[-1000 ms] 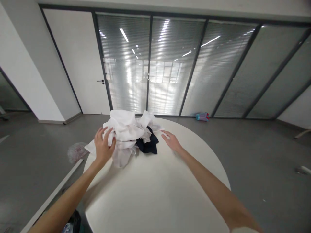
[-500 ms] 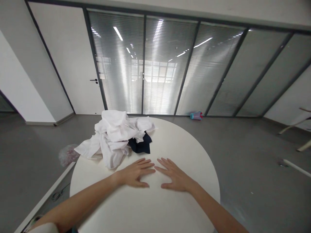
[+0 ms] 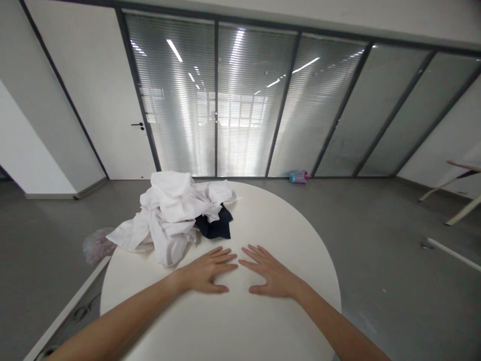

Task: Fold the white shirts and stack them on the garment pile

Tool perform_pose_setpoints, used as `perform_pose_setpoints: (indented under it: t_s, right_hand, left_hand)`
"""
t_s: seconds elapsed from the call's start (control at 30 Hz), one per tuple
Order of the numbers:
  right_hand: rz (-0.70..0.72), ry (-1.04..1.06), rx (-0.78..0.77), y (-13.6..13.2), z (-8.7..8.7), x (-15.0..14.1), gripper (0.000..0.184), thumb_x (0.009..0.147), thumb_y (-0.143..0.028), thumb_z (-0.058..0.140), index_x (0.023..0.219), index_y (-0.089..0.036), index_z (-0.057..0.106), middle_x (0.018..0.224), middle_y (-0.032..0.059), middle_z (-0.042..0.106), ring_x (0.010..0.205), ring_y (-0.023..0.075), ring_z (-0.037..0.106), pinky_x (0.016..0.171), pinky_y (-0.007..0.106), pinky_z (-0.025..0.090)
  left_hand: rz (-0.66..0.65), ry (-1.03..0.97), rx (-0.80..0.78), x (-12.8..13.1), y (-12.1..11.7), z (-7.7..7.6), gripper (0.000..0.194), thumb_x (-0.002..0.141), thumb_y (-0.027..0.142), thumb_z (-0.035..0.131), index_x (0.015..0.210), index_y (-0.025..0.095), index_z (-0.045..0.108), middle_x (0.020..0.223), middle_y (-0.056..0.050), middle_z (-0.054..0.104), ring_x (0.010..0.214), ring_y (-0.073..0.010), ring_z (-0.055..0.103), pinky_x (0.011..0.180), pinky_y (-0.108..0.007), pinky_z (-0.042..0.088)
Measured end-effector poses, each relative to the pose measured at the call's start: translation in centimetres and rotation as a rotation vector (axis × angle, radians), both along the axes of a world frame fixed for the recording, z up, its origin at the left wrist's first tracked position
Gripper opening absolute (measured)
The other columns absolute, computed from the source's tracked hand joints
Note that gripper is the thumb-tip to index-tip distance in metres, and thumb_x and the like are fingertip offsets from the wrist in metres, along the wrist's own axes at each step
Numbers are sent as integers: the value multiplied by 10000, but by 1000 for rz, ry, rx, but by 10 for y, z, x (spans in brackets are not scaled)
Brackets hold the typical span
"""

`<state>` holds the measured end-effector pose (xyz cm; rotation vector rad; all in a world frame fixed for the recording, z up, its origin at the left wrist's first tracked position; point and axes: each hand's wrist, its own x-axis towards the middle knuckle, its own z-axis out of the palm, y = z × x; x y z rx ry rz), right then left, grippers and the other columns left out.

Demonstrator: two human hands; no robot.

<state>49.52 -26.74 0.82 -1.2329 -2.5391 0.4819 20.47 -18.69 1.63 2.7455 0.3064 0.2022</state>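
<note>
My left hand [image 3: 210,271] lies flat on the round white table [image 3: 285,225], palm down with its fingers spread. Mirroring it, my right hand [image 3: 268,272] also rests palm down, fingers apart, a small gap from the left. Neither hand holds anything. Beyond my left hand, a crumpled heap of white cloth [image 3: 175,200] sits at the table's far left. A dark navy piece of cloth [image 3: 216,224] pokes out from under its right side, just ahead of my left fingertips. How many pieces make up the heap is hidden by the folds.
A clear plastic bag [image 3: 96,244] with reddish contents is on the floor left of the table. Near the glass partition [image 3: 244,135] lies a blue and red container [image 3: 298,176]. At the right are another table's legs [image 3: 436,190]; a white door [image 3: 93,100] stands at left.
The camera view has turned slightly to the right, so the background sits further left. Both hands stay flat in nearly the same place, and the cloth has not been disturbed.
</note>
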Motion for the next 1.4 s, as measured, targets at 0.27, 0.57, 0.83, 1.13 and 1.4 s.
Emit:
perform_pose_setpoints:
  t_s: [0.27,0.57,0.83,1.13,1.4]
  right_hand:
    - [-7,-24,-8,-1,0,-1,747,852,-586,634,1508,-373,348,1623,19,182,1498,291,135,1211,552,102]
    - [-20,-7,-11,-1,1,-3,729,848,-602,629,1493,-377,377,1619,10,200,1494,293,159,1216,540,104]
    - [-30,-95,-95,1,5,-3,757,857,-681,548,1511,-358,344,1635,2,118,1507,274,87,1225,484,29]
    - [-27,-125,-80,0,6,-4,772,864,-700,518,1522,-346,324,1636,11,127,1507,273,91,1220,490,43]
    - [-309,276,34,10,-1,-1,435,960,-556,436,1005,-219,708,1055,77,710,1014,228,626,926,377,456]
  left_hand:
    - [-24,-2,-5,-1,1,-1,750,874,564,593,1523,285,341,1595,-78,266,1481,-314,206,1213,-509,178]
    - [-24,16,1,1,3,-2,755,868,568,598,1517,263,359,1594,-85,266,1483,-311,205,1214,-507,165]
    - [-9,25,-17,2,4,-2,754,858,566,616,1507,266,377,1595,-85,270,1480,-310,222,1214,-501,160]
    - [-7,12,-16,2,6,-6,736,866,591,592,1496,267,395,1595,-82,283,1483,-297,223,1211,-494,162]
    - [124,-282,111,8,6,-3,268,949,367,524,923,184,718,885,-76,735,878,-184,675,864,-312,476]
